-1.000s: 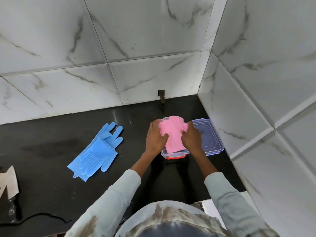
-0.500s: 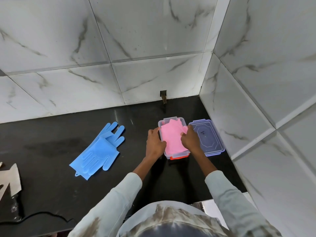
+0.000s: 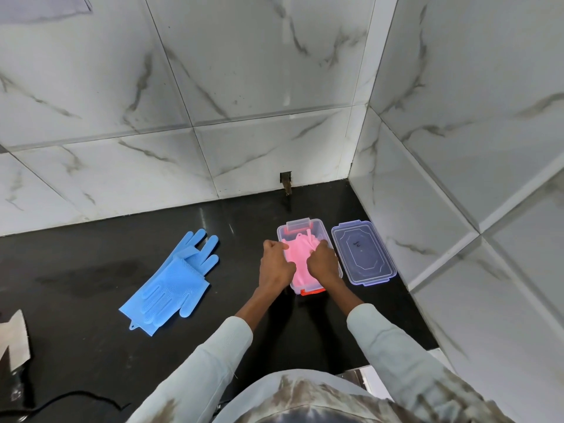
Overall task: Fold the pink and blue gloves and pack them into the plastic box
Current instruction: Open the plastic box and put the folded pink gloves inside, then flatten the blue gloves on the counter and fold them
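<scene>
The folded pink gloves (image 3: 298,261) lie inside the clear plastic box (image 3: 300,225), which stands on the black counter near the corner. My left hand (image 3: 275,265) is over the box's left side, fingers curled, thumb on the pink gloves. My right hand (image 3: 324,264) is over the right side with its fingers curled into the pink gloves. Both hands hide much of the box. The blue gloves (image 3: 177,277) lie flat and stacked on the counter to the left, apart from both hands.
The box's clear lid (image 3: 363,254) lies flat just right of the box, close to the tiled side wall. A scrap of paper (image 3: 13,340) and a black cable (image 3: 70,398) sit at the counter's near left. Tiled walls close the back and right.
The pink gloves went down from above the box into it. Both hands followed them down and now sit low over the box.
</scene>
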